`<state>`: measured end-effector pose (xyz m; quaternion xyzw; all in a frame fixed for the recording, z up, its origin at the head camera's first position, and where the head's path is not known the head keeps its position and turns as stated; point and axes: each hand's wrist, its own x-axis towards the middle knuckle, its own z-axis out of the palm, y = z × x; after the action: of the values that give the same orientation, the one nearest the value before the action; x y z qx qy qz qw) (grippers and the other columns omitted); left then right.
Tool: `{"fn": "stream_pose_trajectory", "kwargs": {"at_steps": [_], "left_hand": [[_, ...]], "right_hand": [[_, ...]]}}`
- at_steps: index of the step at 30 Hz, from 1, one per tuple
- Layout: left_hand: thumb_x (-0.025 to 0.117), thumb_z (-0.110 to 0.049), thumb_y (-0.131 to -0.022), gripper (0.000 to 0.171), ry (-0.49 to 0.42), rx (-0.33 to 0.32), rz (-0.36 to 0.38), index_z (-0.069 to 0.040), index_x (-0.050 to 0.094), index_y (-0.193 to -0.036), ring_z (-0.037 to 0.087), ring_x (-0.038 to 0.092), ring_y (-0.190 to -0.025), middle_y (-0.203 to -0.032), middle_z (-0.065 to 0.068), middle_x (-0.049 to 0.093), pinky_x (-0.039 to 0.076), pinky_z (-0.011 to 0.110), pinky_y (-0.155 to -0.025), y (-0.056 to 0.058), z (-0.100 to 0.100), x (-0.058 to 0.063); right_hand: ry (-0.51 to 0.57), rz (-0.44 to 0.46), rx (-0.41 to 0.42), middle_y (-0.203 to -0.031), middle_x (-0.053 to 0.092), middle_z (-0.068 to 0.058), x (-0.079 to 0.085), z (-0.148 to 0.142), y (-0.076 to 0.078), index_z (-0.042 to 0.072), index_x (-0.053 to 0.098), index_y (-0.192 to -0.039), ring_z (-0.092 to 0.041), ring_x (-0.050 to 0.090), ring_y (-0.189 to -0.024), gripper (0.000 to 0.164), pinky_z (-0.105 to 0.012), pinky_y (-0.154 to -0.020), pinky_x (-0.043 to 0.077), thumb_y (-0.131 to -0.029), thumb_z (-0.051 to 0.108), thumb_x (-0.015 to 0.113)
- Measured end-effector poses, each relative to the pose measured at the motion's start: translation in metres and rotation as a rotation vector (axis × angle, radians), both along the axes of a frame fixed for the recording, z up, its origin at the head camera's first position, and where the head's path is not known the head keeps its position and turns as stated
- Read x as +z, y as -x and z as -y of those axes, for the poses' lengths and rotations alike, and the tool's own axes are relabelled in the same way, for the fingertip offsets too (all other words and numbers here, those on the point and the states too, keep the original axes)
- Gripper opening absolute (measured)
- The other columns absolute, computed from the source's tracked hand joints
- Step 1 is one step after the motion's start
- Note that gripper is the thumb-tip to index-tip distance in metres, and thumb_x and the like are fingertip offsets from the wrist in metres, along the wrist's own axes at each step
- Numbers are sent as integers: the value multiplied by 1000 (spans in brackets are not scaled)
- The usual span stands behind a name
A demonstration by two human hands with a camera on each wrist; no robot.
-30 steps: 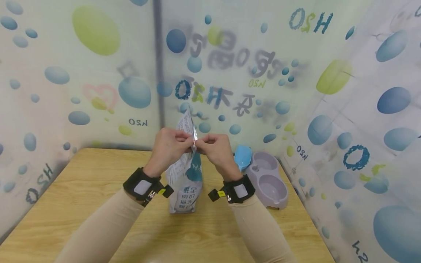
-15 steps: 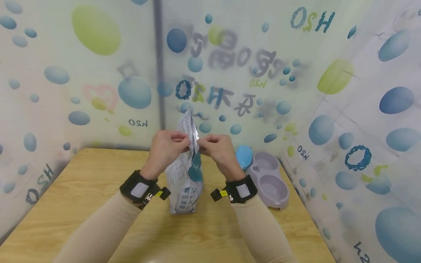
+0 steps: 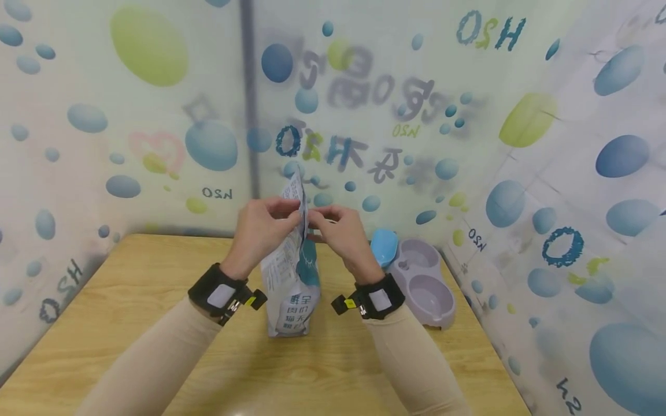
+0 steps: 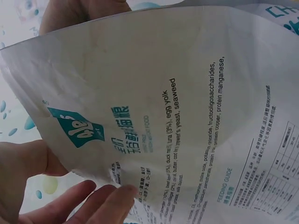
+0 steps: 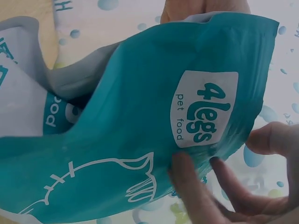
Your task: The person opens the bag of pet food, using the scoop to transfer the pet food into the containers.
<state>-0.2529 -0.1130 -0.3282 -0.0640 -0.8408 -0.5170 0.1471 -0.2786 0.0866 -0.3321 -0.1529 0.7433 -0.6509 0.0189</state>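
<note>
**Pet food bag (image 3: 281, 271) upright, both hands at its top end**

Pet food bag: mid-table, base down, narrow side toward the camera, between the two forearms. Pale printed face to the left, with ingredient text and a FEEDING GUIDE; teal face to the right, with "4Legs pet food" logo and white line drawing. Tall and pinched thin at the top, wider below.

Left hand (image 3: 262, 228): fingers bent, nearly closed on the top edge. Fingertips on the pale face, thumb tip hidden behind the edge, bag gripped between.

Right hand (image 3: 340, 231): opposite, at the same height. Fingers half bent and a little apart, tips at the teal face, thumb at the edge. Blurred in the wrist view; cannot tell if pinching or just touching.

Farther out: black wrist straps (image 3: 380, 296) with small devices, beige sleeves (image 3: 151, 352). Beyond the right wrist, a light-blue scoop (image 3: 384, 248), just beside a lilac double bowl (image 3: 416, 270). Underneath, wood-grain table (image 3: 156, 277). Behind and at both sides, pale walls (image 3: 218, 69) with blue and green ovals, mirrored "H2O" lettering.
</note>
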Motion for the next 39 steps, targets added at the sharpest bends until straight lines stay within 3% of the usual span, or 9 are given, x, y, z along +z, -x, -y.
{"fn": "stream_pose_trajectory", "kwargs": {"at_steps": [5,11,18,26,34,39], "left_hand": [[78,-29,-109,38,33,-7,-11,-8,84,-140,36,81,-133,-137,15,86,66,57,-108,5,1,2],[77,-26,-110,38,58,-27,2,-6,83,-142,36,82,-131,-138,18,85,68,56,-106,12,2,5],[77,-26,-110,36,51,-15,31,-6,85,-138,34,83,-128,-134,17,86,68,52,-102,15,0,9],[76,-23,-108,28,77,19,-8,-6,90,-125,29,83,-106,-121,15,90,56,26,-75,17,-2,9],[78,-16,-108,23,50,42,-57,-2,89,-122,35,88,-109,-119,19,89,69,41,-87,14,3,-2],[76,-17,-108,25,61,77,-49,-2,89,-122,36,88,-106,-118,20,89,65,30,-79,10,8,0]], "right_hand": [[-62,-25,9,-143,78,-16,4,5,2,3,79,-145,-34,77,-134,38,-46,-105,70,-116,28,75],[-102,-45,0,-139,83,-15,11,11,7,3,84,-139,-33,79,-133,36,-44,-103,71,-116,30,75],[-110,-60,-27,-128,86,-17,15,12,14,0,88,-127,-31,84,-118,30,-43,-96,73,-115,24,76],[-180,-109,-70,-114,87,-18,18,16,17,-1,88,-110,-29,86,-104,18,-42,-90,73,-111,13,77],[-154,-120,-145,-90,84,-13,11,13,17,1,85,-96,-17,78,-81,15,-37,-82,73,-105,7,75],[-146,-126,-192,-86,80,-8,9,9,17,1,85,-97,-14,70,-71,14,-31,-73,68,-104,9,75]]}}
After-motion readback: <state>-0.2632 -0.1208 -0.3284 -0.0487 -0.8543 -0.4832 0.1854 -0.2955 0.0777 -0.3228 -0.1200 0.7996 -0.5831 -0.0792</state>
